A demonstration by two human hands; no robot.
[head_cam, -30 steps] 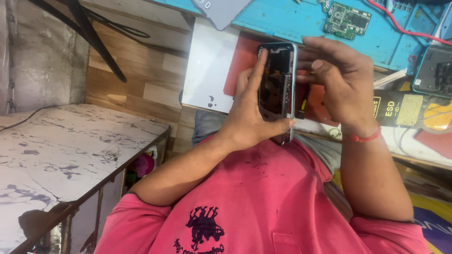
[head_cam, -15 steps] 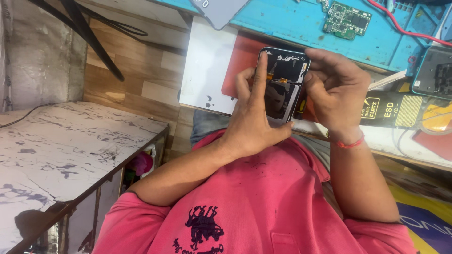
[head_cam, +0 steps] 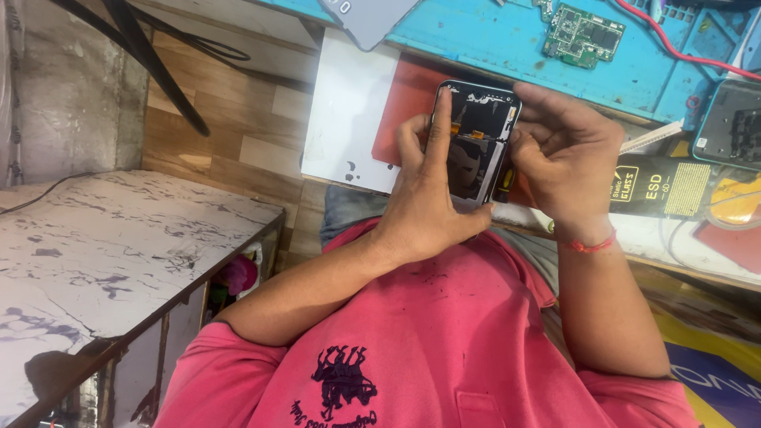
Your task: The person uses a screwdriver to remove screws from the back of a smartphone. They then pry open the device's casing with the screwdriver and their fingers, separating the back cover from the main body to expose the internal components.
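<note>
The opened phone [head_cam: 476,147] is held up off the bench, clear of the clutter, pinched between both hands so its exposed inside faces the person. The left hand [head_cam: 432,202] is closed round the phone's lower end and left edge, index finger laid straight up along the side, which steadies the body like a splint. The right hand [head_cam: 567,158] grips the opposite edge with fingers curled in, thumb pressed against the frame; it looks set to work at that edge, though what the fingertips touch is hidden. Behind the phone lie a white sheet [head_cam: 345,111] and a red mat [head_cam: 404,111]. A green circuit board [head_cam: 583,32] rests apart on the blue bench [head_cam: 476,32], and another phone [head_cam: 729,123] sits to the right beside a black box [head_cam: 662,186].
</note>
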